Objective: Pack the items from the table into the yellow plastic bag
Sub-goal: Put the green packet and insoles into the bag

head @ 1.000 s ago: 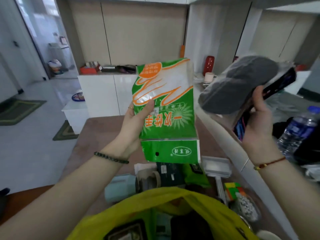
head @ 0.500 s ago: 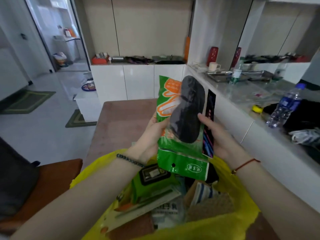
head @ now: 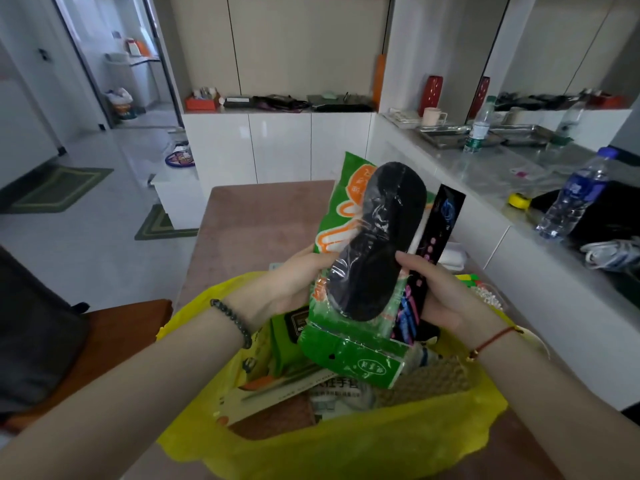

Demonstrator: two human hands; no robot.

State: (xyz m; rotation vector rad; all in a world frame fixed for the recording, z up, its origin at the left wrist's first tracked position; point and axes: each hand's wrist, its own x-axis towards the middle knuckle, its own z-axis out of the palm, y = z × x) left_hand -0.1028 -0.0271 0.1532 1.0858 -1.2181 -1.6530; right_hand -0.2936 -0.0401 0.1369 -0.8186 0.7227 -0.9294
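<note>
The yellow plastic bag (head: 346,448) stands open at the near end of the brown table (head: 256,216), holding several items: a green packet, printed cartons, a woven brown piece. Above its mouth I hold a stack of packets upright. My left hand (head: 291,282) grips the green and orange glove packet (head: 349,355) from the left. My right hand (head: 443,292) grips the black insole in clear wrap (head: 377,244) and a slim black box with pink print (head: 440,223), pressed against the green packet.
A colourful cube and a beaded item (head: 485,292) lie on the table right of the bag. A white counter (head: 491,174) on the right carries water bottles (head: 575,195), metal trays and a yellow tape roll. An orange-brown seat (head: 114,327) is at the left.
My two hands came together from apart, laying the black insole and slim box against the green packet. The stack now sits lower over the open bag; the view tilted down.
</note>
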